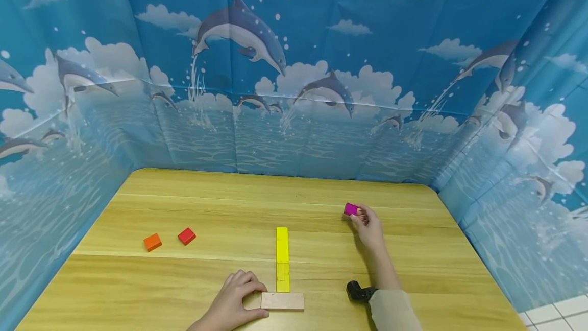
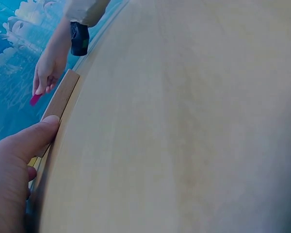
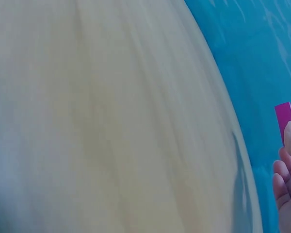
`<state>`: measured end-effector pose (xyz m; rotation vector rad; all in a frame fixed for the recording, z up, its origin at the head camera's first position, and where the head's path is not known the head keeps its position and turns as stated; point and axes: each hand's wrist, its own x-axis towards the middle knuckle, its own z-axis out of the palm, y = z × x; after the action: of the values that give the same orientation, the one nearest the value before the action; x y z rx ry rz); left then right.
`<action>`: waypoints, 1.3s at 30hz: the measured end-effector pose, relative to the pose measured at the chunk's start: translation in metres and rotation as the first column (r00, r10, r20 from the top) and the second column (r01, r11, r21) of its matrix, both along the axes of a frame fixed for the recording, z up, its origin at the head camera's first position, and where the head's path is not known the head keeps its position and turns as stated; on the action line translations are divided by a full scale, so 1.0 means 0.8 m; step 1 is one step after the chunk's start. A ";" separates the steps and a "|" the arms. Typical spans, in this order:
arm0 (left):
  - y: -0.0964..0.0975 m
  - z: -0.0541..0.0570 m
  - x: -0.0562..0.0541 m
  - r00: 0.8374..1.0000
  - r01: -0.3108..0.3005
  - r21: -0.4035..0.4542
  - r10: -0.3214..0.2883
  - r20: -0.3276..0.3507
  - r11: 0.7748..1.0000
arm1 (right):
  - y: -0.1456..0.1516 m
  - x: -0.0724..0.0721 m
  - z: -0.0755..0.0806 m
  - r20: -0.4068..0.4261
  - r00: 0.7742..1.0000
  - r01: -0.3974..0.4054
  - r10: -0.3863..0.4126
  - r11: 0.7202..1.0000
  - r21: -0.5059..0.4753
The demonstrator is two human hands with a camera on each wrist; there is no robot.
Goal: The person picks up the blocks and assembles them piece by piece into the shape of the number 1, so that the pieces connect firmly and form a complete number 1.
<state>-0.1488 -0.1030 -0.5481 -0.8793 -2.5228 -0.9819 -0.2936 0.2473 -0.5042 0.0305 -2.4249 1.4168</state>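
My left hand (image 1: 236, 300) is at the left end of a plain wooden block (image 1: 282, 301), with thumb on the near side and fingers on the far side. In the left wrist view the thumb (image 2: 49, 121) presses against that wooden block (image 2: 63, 94). Behind it, two yellow blocks (image 1: 282, 245) lie end to end in a line running away from me. Over the table's right side, my right hand (image 1: 369, 226) pinches a small magenta block (image 1: 351, 209) between thumb and fingers. The right wrist view shows the magenta block (image 3: 284, 116) jutting out past the thumb.
An orange block (image 1: 152, 242) and a red block (image 1: 187, 236) lie apart on the left of the wooden table (image 1: 220, 203). A black device (image 1: 360, 292) is at the right wrist by the sleeve. A dolphin-print curtain (image 1: 294, 137) hangs along the table's back and sides.
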 end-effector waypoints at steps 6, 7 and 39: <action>0.000 -0.001 -0.001 1.000 -0.003 0.003 0.003 -0.005 1.000 | -0.029 -0.005 0.002 0.005 0.998 -0.067 0.067 0.998 0.002; 0.000 -0.001 -0.001 1.000 -0.004 0.003 0.004 -0.005 1.000 | -0.035 -0.006 0.002 0.009 0.997 -0.076 0.076 0.997 0.003; 0.000 0.003 0.000 1.000 0.002 -0.016 -0.002 0.031 1.000 | -0.143 -0.029 -0.017 0.059 0.919 -0.393 0.389 0.897 0.200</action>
<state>-0.1487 -0.1034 -0.5453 -0.8780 -2.5589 -0.9850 -0.3167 0.1330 -0.5178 0.5911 -2.6767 1.3038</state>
